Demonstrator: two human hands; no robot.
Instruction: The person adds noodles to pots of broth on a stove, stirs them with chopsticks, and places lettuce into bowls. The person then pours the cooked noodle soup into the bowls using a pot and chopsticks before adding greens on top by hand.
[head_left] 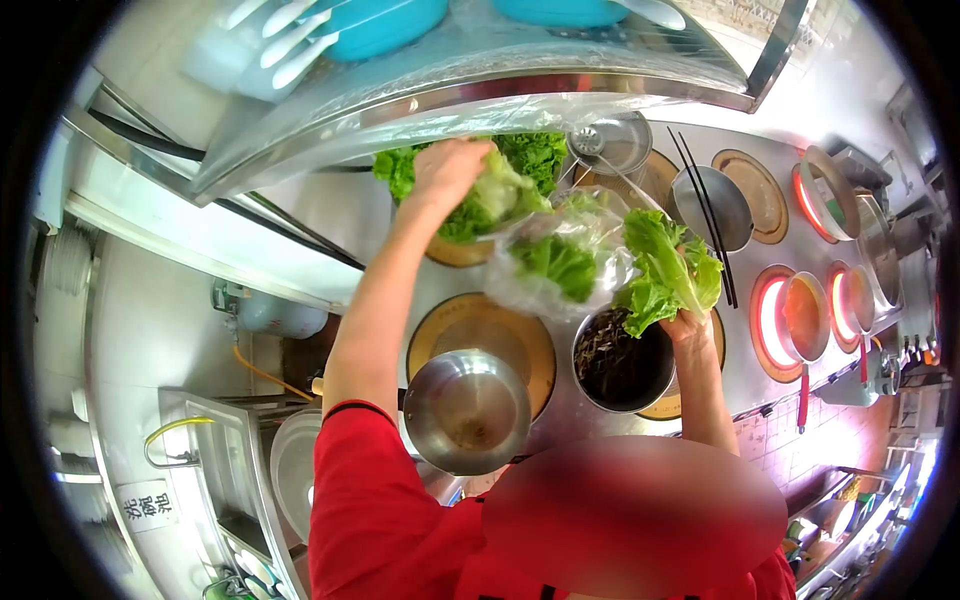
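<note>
Two hands, both among the lettuce at the steel counter!

Left hand (450, 172) first: it reaches to the far side and sits right on a frilly, bright-green lettuce heap (540, 155), its fingertips lost among pale leaves, so whether they pinch or merely rest, nobody can tell from here. Over to the right hand (688, 322), and this one is clear: clamped around the base of a loose, light-green lettuce bunch (668, 262), leaves fanning upward above the fingers. Between the two hands lies a crumpled, clear plastic bag (608, 258) with more green leaves showing through it.

Just beside the right hand, a round steel pot (640, 408) holds dark, shredded contents (615, 358), and the lettuce bunch overhangs its rim! Nearer the body, under the left arm's side, a shiny, round steel pan (468, 400) partly covers a tan-ringed round hob (545, 365). Further right, black chopsticks (709, 225) lie across a grey metal bowl (738, 222), and beyond them a round burner (770, 315) glows red beneath a small, red-handled pan (805, 315).
</note>
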